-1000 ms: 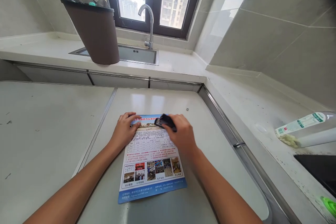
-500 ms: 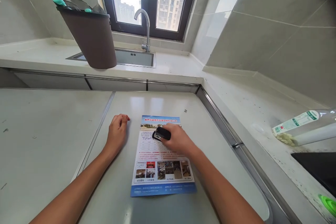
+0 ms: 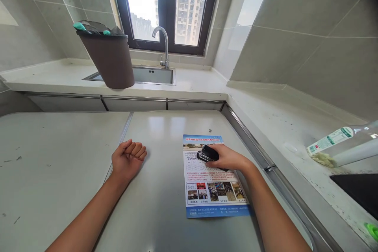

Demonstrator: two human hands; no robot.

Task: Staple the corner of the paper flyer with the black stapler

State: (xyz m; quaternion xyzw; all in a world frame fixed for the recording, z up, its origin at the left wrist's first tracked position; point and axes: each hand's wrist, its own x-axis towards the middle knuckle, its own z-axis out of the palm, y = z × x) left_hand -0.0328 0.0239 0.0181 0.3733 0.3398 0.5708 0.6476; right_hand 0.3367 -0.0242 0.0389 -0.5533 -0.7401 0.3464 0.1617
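A printed flyer with a blue border lies flat on the grey worktop. My right hand rests on the flyer's upper part, closed around a small black stapler. My left hand lies on the worktop to the left of the flyer, apart from it, with its fingers curled in loosely and nothing in them. A tiny metal staple sits just beyond the flyer's top edge.
A brown bin stands at the sink's left rim, under a tap and window. A plastic bottle lies on the right counter, beside a black hob. A metal channel borders the worktop.
My right hand has slid the flyer to the right with the stapler on it. My left hand has let go of the flyer's top edge and drawn back to the left.
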